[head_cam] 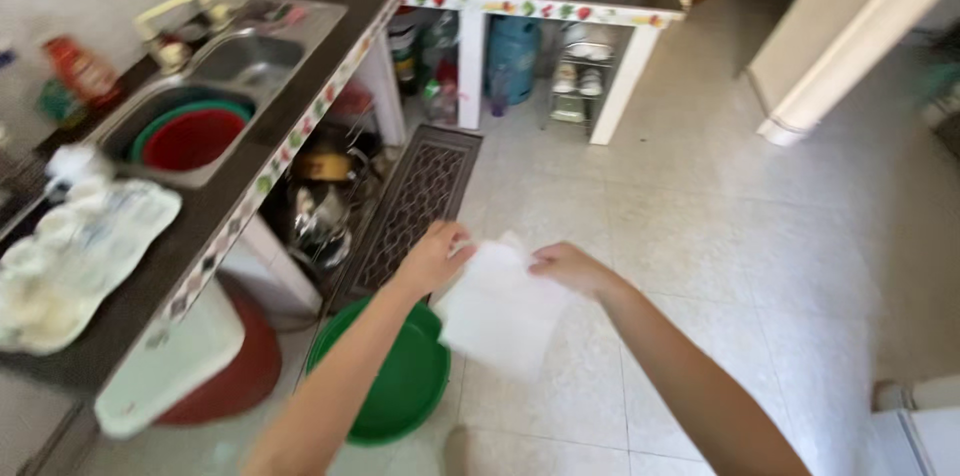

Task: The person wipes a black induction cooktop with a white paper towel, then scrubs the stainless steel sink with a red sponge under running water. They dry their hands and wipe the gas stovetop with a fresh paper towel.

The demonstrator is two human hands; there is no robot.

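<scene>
Both hands pinch one white cloth: left hand closed on its upper left corner, right hand closed on the upper right, so the white cloth hangs spread and slack between them, above the tiled floor. Below it, green basin on the floor, beside a red basin. Dark floor mat runs along the desk edge. Sink set in the desk holds a red bowl; a crumpled pale plastic bag lies near the desk's near end.
</scene>
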